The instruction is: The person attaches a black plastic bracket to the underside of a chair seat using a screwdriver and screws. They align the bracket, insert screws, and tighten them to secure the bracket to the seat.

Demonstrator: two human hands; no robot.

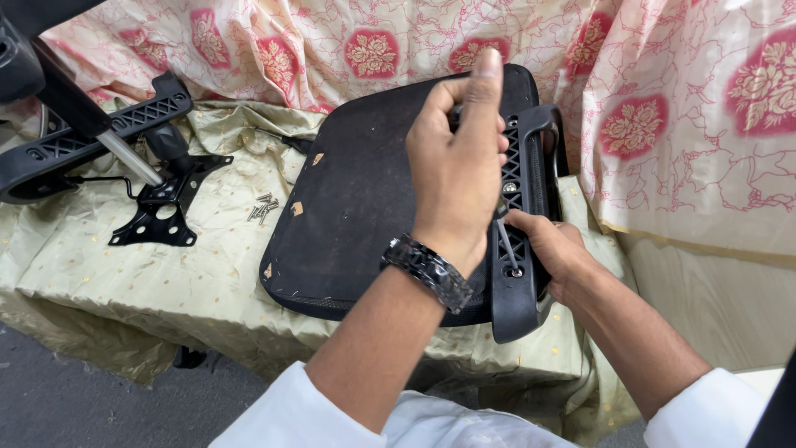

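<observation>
Head view: an upturned black chair seat (365,207) lies on a table draped in pale gold cloth (124,282).
Left hand (458,166): raised over the seat's right side, fingers curled shut around the top of a thin metal tool (507,245), wristwatch (427,270) on the wrist.
Right hand (551,249): fingers pinched narrowly on the tool's lower shaft, resting on the black plastic armrest bracket (518,249).
Tool tip: at a hole in the bracket.
Screws (264,208): loose heap just left of the seat.
Chair mechanism plate (162,211): farther left, under a black chair base (91,137).
Backdrop: cream curtain (663,108) with red floral medallions.
</observation>
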